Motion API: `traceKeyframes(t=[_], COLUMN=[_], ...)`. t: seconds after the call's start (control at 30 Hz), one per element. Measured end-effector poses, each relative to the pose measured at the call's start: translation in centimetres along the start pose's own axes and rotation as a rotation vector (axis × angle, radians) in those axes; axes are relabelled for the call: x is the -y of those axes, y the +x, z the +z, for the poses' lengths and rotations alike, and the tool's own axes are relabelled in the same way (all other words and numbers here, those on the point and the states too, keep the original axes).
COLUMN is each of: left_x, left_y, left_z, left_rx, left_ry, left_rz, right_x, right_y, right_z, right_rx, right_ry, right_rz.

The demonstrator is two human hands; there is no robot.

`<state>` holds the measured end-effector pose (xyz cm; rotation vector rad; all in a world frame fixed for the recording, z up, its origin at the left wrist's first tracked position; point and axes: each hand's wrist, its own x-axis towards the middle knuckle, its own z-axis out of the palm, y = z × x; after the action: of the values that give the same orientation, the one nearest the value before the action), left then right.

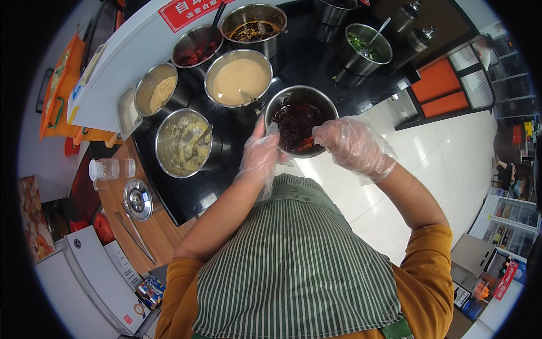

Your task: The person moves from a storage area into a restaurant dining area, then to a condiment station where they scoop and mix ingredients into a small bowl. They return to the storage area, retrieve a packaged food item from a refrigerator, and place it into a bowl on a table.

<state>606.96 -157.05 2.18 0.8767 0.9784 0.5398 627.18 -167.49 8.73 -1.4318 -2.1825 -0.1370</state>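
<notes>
Both hands wear clear plastic gloves. My left hand (260, 152) grips the left side of a steel pot (301, 90) that holds a dark red-brown sauce (296, 120). At the pot's right rim is my right hand (351, 142), its fingers curled down over the edge; whether they pinch a utensil is hidden. Just left of the pot stands a steel pot of creamy beige sauce (237, 78) with a handle in it. Further left are a pot of yellowish paste (186, 148) with a spoon and a pot of crushed, nut-coloured bits (163, 91).
Behind stand pots of red sauce (197, 53) and dark chili oil (254, 31). A pot of chopped green onions (364, 48) is on the black counter (305, 55) at right. On the wooden surface (123, 241) lie a steel lid (138, 200) and tongs (137, 237), beside a clear jug (112, 169).
</notes>
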Motion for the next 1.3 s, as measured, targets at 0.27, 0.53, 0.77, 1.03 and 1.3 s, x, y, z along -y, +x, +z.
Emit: traceKeyframes(t=[0.27, 0.53, 0.77, 1.03, 1.3], left_x=[-0.3, -0.4, -0.6, -0.8, -1.8], left_y=[0.1, 0.0, -0.1, 0.1, -0.5], left_z=[-0.5, -0.5, -0.8, -1.1, -1.0], left_rx=[0.102, 0.082, 0.113, 0.151, 0.196], left_ry=[0.042, 0.010, 0.005, 0.020, 0.015], left_rz=[0.031, 0.030, 0.005, -0.020, -0.046], right_x=[0.7, 0.2, 0.4, -0.6, -1.3], right_y=[1.0, -0.4, -0.6, -1.2, -2.0], right_z=[2.7, 1.3, 1.3, 1.2, 0.7], right_rx=[0.124, -0.170, -0.021, -0.094, -0.096], right_ry=[0.061, 0.034, 0.100, 0.093, 0.084], right_rz=[0.164, 0.005, -0.108, -0.098, -0.144])
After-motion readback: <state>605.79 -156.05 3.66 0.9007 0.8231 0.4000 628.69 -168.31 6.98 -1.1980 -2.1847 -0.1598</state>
